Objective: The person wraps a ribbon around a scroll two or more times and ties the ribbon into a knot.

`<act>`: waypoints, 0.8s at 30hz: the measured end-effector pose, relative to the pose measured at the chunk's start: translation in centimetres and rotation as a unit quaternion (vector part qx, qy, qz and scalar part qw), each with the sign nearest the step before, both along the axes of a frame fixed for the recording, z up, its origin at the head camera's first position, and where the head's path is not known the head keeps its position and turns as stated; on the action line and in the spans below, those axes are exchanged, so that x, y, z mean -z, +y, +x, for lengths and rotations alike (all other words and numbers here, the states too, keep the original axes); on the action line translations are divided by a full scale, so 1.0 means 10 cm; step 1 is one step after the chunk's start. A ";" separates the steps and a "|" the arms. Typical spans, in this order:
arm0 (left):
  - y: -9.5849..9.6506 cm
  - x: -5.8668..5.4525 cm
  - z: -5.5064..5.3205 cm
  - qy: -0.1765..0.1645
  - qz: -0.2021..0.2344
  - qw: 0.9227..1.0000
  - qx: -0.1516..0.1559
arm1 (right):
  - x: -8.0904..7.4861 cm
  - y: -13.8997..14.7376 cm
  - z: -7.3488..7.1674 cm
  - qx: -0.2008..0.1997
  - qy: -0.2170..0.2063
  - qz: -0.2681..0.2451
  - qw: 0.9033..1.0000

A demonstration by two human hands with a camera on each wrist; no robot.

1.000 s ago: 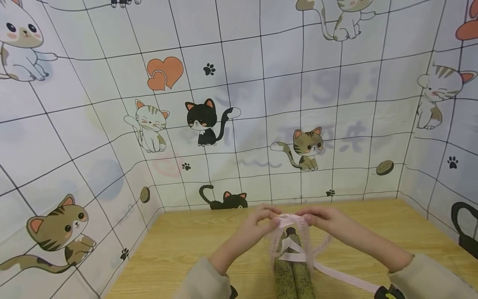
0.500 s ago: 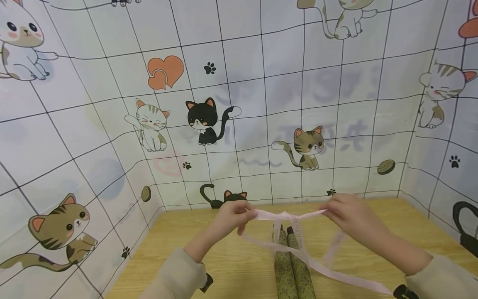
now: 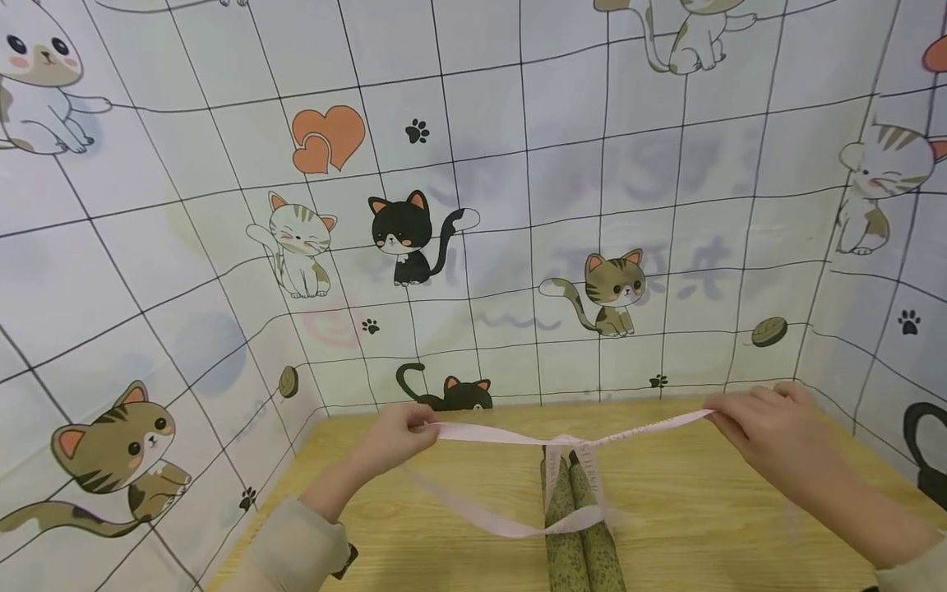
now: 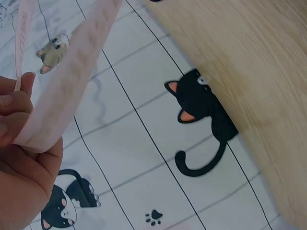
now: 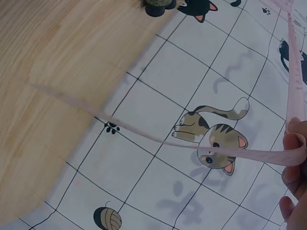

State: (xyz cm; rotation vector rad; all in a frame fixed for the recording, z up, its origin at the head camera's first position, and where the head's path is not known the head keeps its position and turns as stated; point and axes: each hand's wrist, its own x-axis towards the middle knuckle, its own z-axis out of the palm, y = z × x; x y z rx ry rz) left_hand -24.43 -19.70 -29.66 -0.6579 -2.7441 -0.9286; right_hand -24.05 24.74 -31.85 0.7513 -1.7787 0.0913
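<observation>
Forearms (image 3: 843,493) extended well apart, left fingers (image 3: 420,424) pinched, right fingers (image 3: 731,416) pinched

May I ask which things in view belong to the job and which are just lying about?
Apparently in the job: pink ribbon, held by the left hand and right hand; two speckled green rods.

Apparently not: black looped item at the right edge; cat-print backdrop.

The head view's bottom edge cuts off your green rods (image 3: 565,493). Your right wrist view crops your right hand (image 5: 296,180).
</observation>
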 end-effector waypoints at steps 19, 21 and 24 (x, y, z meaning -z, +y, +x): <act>-0.74 0.26 0.10 0.015 -0.047 0.997 -0.061 | 0.37 0.66 0.22 0.184 -0.225 0.010 0.957; -0.84 0.36 0.10 0.004 -0.048 0.997 -0.067 | 0.48 0.74 0.23 0.223 -0.294 0.017 0.929; -0.99 0.52 0.10 -0.013 -0.046 0.995 -0.084 | 0.64 0.87 0.22 0.267 -0.352 0.027 0.897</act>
